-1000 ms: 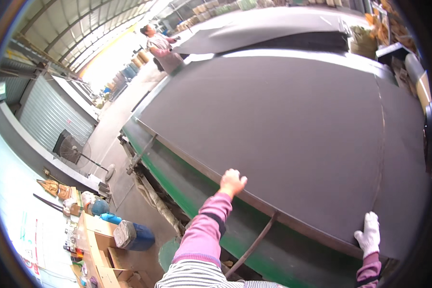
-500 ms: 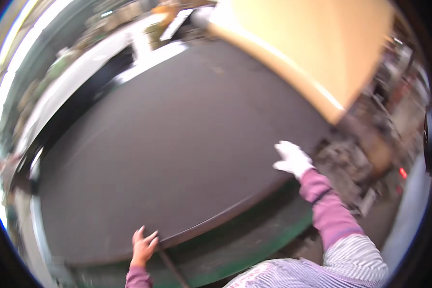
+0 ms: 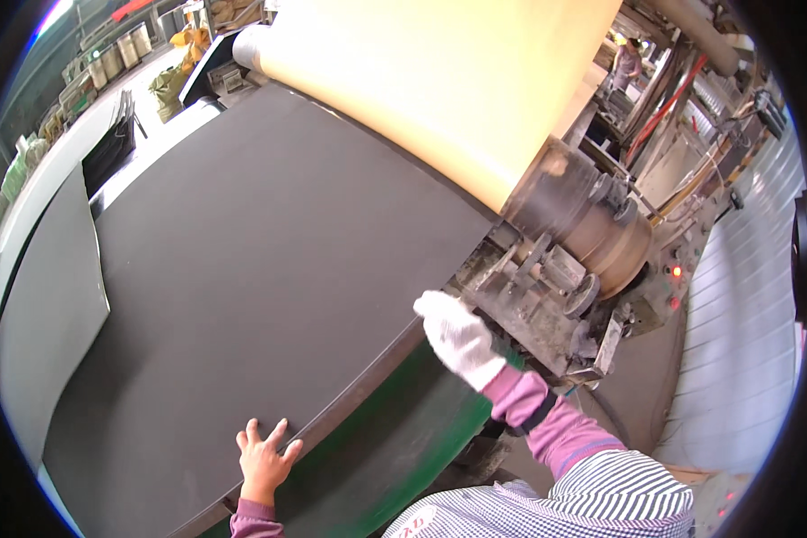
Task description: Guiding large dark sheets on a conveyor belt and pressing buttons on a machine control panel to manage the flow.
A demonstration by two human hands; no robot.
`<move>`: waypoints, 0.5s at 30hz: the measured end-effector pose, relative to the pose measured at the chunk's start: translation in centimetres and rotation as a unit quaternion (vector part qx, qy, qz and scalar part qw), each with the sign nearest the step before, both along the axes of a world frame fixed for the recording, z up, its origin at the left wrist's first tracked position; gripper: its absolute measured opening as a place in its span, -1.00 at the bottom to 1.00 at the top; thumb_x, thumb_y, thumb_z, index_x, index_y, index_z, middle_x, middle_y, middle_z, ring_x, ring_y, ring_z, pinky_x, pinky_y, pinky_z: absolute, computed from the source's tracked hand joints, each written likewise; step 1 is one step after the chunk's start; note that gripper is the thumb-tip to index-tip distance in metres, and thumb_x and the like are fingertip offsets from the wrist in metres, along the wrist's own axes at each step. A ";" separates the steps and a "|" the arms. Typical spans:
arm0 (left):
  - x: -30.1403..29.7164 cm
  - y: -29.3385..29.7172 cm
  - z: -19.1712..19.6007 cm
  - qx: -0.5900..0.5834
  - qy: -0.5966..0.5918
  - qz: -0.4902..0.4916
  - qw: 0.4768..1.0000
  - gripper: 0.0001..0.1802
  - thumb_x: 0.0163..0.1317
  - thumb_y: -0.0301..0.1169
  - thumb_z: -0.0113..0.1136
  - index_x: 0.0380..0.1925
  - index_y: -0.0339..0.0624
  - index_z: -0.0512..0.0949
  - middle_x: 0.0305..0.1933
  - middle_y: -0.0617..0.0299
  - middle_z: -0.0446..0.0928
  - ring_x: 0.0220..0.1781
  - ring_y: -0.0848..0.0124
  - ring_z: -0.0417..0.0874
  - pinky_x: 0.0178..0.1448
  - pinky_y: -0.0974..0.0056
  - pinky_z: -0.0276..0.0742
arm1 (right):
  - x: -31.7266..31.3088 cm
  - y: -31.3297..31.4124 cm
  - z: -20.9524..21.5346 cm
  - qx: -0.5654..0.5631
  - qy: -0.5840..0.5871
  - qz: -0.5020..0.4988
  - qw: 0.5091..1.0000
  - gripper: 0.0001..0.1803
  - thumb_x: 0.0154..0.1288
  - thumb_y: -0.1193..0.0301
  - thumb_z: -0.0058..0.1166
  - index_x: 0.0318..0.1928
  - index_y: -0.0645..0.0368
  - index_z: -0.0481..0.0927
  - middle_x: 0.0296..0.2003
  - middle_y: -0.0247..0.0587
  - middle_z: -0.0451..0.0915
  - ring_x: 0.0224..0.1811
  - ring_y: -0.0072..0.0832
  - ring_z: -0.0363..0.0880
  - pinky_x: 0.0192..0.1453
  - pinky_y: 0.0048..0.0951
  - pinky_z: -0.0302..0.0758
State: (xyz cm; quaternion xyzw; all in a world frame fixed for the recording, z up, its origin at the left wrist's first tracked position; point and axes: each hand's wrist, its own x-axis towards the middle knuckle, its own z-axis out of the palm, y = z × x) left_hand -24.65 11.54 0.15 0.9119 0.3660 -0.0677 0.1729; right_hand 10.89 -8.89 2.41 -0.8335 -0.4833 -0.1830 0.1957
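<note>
- A green machine table (image 3: 394, 439) is carrying a wide dark grey sheet (image 3: 242, 269).
- The sheet is lying flat, overhanging the table's near edge.

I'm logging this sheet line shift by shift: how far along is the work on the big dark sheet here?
Done: the dark sheet lies spread flat over the green-framed table, out from under the cream roller. In hand: the bare left hand presses flat on its near edge, and the white-gloved right hand rests at the corner by the roller's end. Left: the sheet is not yet lifted off.
</note>
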 end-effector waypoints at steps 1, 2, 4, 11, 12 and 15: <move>1.2 -0.2 -0.2 0.004 -0.006 0.001 1.000 -0.42 0.11 0.15 0.27 0.12 0.29 0.61 0.31 -0.20 0.29 0.23 -0.18 0.32 0.25 -0.07 0.46 | -2.0 -0.3 0.4 0.047 0.045 0.042 0.997 -0.75 0.30 0.42 0.03 -0.03 0.00 0.64 -0.07 -0.30 0.66 0.02 -0.39 0.62 0.09 -0.37 0.57; 3.0 -0.8 0.7 0.010 -0.003 0.002 1.000 -0.42 0.11 0.15 0.27 0.12 0.29 0.61 0.31 -0.20 0.29 0.23 -0.18 0.32 0.25 -0.07 0.46 | -3.4 -1.1 0.3 0.087 0.116 0.088 0.986 -0.74 0.31 0.45 0.05 0.00 0.02 0.63 -0.08 -0.27 0.67 -0.01 -0.37 0.64 0.05 -0.37 0.59; 5.4 -1.0 1.2 -0.012 -0.009 -0.023 1.000 -0.41 0.17 0.12 0.25 0.16 0.16 0.59 0.36 -0.18 0.30 0.30 -0.19 0.33 0.27 -0.05 0.46 | -6.8 -1.2 0.6 0.122 0.203 0.153 0.959 -0.71 0.32 0.49 0.10 0.04 0.05 0.61 -0.12 -0.23 0.68 -0.10 -0.33 0.67 -0.06 -0.39 0.63; -6.3 2.3 -4.2 0.172 -0.122 0.088 0.973 -0.68 0.39 -0.22 0.07 -0.24 -0.25 0.67 -0.19 -0.01 0.67 -0.06 0.04 0.66 0.07 0.05 0.57 | -12.8 -0.4 3.8 0.062 0.392 0.181 0.900 -0.78 0.36 0.26 0.15 -0.03 -0.02 0.65 -0.24 -0.26 0.70 -0.27 -0.31 0.71 -0.24 -0.38 0.63; -9.9 2.9 -4.9 0.212 -0.040 0.114 0.970 -0.63 0.42 -0.20 0.02 -0.34 -0.25 0.67 -0.22 0.02 0.68 -0.05 0.09 0.65 0.11 0.05 0.52 | -12.7 -0.6 3.8 0.061 0.391 0.181 0.900 -0.78 0.36 0.26 0.15 -0.03 -0.02 0.65 -0.24 -0.26 0.70 -0.27 -0.31 0.71 -0.24 -0.38 0.63; -16.5 3.0 -3.4 0.147 0.063 0.305 0.939 -0.57 0.42 -0.19 -0.02 -0.48 -0.25 0.66 -0.27 -0.03 0.65 -0.15 0.06 0.62 -0.01 0.00 0.50 | -12.4 -1.9 4.2 0.010 0.416 0.163 0.895 -0.85 0.35 0.30 0.19 -0.15 0.05 0.67 -0.30 -0.21 0.70 -0.29 -0.32 0.73 -0.23 -0.40 0.63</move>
